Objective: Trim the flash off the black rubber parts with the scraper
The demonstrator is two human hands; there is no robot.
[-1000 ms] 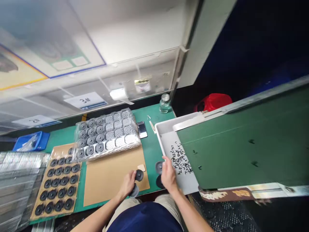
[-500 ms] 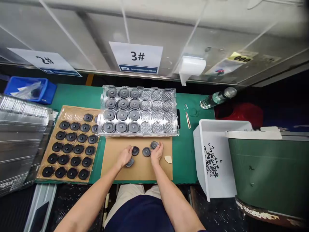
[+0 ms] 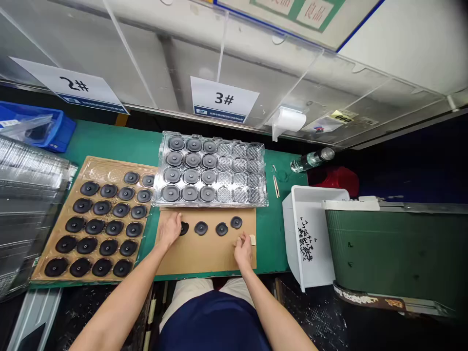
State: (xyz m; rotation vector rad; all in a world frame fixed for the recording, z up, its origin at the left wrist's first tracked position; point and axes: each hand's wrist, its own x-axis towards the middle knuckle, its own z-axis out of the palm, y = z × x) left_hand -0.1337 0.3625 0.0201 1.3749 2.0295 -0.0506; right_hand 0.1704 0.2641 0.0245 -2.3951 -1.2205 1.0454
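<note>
On the brown board (image 3: 204,253), a dark disc (image 3: 185,228) is being partly covered by the left hand (image 3: 170,230), whose fingers are being kept close together; if it is being pinched cannot be told. Three loose discs (image 3: 221,229) are being supported by the board. At its right part, the right hand (image 3: 243,251) is being held curled near a pale piece (image 3: 252,240); its grip is being hidden. The board's far edge is being covered by a clear tray (image 3: 240,179).
</note>
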